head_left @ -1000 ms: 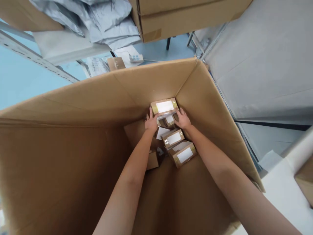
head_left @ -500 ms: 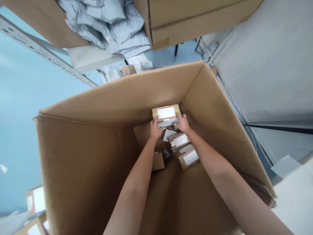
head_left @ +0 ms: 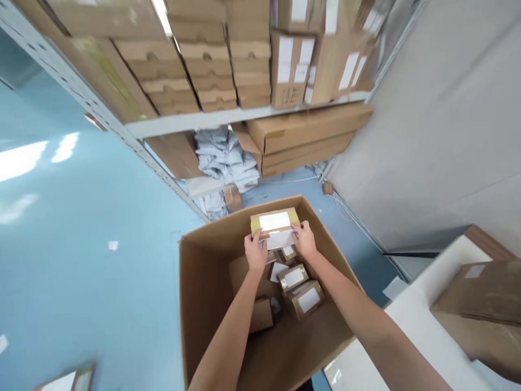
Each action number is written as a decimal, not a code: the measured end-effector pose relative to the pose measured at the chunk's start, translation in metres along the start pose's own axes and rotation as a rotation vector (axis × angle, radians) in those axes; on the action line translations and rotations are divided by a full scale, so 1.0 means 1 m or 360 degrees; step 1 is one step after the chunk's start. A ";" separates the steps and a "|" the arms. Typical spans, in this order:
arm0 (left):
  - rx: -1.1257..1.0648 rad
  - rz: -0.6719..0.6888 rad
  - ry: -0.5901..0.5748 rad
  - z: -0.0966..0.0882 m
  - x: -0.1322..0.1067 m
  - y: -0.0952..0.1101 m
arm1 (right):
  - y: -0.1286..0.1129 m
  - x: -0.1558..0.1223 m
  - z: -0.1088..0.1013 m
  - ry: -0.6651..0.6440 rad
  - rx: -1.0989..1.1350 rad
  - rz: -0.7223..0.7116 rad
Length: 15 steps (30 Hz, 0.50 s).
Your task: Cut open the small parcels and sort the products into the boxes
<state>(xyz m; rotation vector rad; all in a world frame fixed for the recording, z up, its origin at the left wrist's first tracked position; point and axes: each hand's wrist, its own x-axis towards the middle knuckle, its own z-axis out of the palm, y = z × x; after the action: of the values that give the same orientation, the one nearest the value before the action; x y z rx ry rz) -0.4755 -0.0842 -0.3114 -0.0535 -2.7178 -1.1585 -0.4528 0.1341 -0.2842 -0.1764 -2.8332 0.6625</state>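
Note:
Both of my hands hold a small brown parcel (head_left: 274, 223) with a white label, lifted over the far side of a big open cardboard carton (head_left: 195, 304). My left hand (head_left: 255, 254) grips its left end and my right hand (head_left: 304, 241) its right end, fingers curled on its edges. A second, lighter parcel seems to sit under the first between my hands. Several other small labelled parcels (head_left: 301, 296) lie loose on the carton's floor below my wrists.
A metal shelf rack (head_left: 191, 117) stands behind the carton, stacked with cardboard boxes (head_left: 293, 68) and grey mailer bags (head_left: 223, 157). A white table (head_left: 411, 331) with a brown box (head_left: 480, 304) is at the right. A grey wall panel (head_left: 439, 136) rises on the right; the floor is blue.
My hands have lifted the labelled parcel from deep in the carton up toward its rim. The view has pulled back and up, so the shelves above now show.

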 end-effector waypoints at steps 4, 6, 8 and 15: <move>-0.0119 0.0172 0.0102 -0.064 0.005 0.067 | -0.040 -0.009 -0.088 0.0287 0.0003 -0.0070; -0.0182 0.0291 0.0108 -0.089 0.000 0.100 | -0.051 -0.027 -0.132 0.0431 -0.0027 -0.0069; -0.0249 0.0457 0.0065 -0.106 -0.007 0.133 | -0.055 -0.053 -0.173 0.0568 -0.0088 -0.0030; -0.0540 0.0971 -0.0339 -0.100 -0.060 0.254 | -0.036 -0.180 -0.282 0.0966 -0.0389 0.0397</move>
<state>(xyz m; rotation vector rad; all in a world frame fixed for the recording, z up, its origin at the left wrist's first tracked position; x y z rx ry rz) -0.3745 0.0230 -0.0736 -1.0197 -2.3433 -1.4350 -0.2121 0.1914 -0.0559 -0.6582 -2.3043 0.2382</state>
